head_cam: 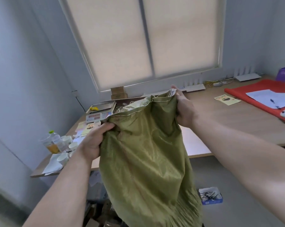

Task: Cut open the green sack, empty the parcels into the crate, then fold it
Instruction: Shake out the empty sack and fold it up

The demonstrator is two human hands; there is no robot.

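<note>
The green woven sack hangs in the air in front of me, limp and creased, its frayed upper edge held up at table height. My left hand grips the sack's upper left corner. My right hand grips the upper right corner, higher and farther back. The lower end of the sack drops down over dark shapes and brown parcels at the bottom of the view; I cannot make out a crate there.
A wooden L-shaped table runs behind the sack. On it stand a weighing scale, paper cups, a bottle, a red cloth with papers. A small blue box lies on the floor.
</note>
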